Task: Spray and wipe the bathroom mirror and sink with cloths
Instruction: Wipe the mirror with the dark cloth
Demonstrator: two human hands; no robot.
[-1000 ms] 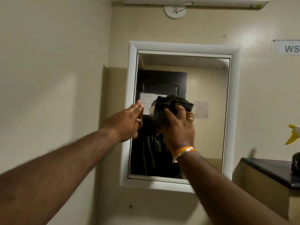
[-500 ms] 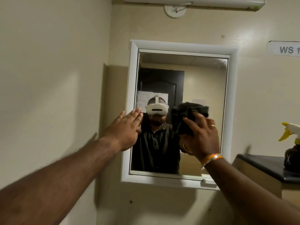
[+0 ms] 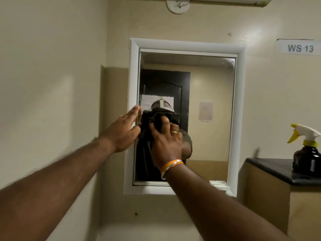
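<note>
A white-framed mirror (image 3: 208,80) hangs on the beige wall ahead. My right hand (image 3: 166,141) presses a dark cloth (image 3: 156,117) against the glass near its left side, fingers bunched into the fabric. My left hand (image 3: 124,129) lies flat with fingers together against the mirror's left frame, holding nothing. A dark spray bottle (image 3: 306,153) with a white and yellow trigger stands upright on a ledge at the right. The sink is out of view.
A dark-topped ledge (image 3: 271,167) juts from the wall at the right, under a "WS 13" label (image 3: 299,47). A side wall closes in on the left. A light fitting (image 3: 225,0) runs above the mirror.
My right hand swept the cloth to the right across the glass, then back to the left near my left hand. The left hand stayed on the frame.
</note>
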